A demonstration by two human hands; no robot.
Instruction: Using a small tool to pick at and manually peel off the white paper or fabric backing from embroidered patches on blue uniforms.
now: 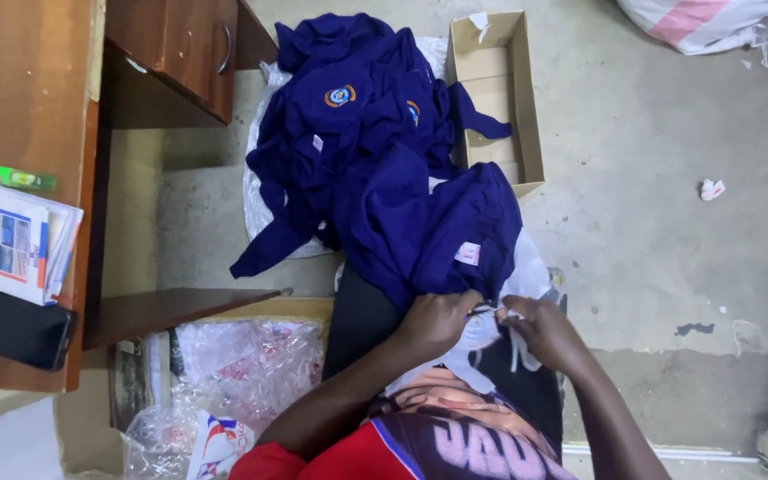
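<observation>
Left hand (437, 322) closed, fingers pinching the hem of the blue garment (442, 227) on the lap; right hand (540, 331) just beside it, closed on a thin white strip or thread (517, 354) at the same edge; what exactly it is, too small to tell. Garment lies draped from the hands away over the knees, its small pink tag (468, 253) just beyond the left hand. Further out, a heap of like blue garments (348, 116) on clear plastic on the floor. Risk, as judged: the hands work close together on a thin edge, so a slip could snag the cloth or drop it onto the dusty floor. Open cardboard box (495, 89) beyond the right hand. Left of the left hand, crumpled plastic bags (242, 364), then a wooden tabletop (20, 98) with papers (11, 240) and a dark phone (11, 329). Floor (668, 222) bare concrete, stained, scraps about.
</observation>
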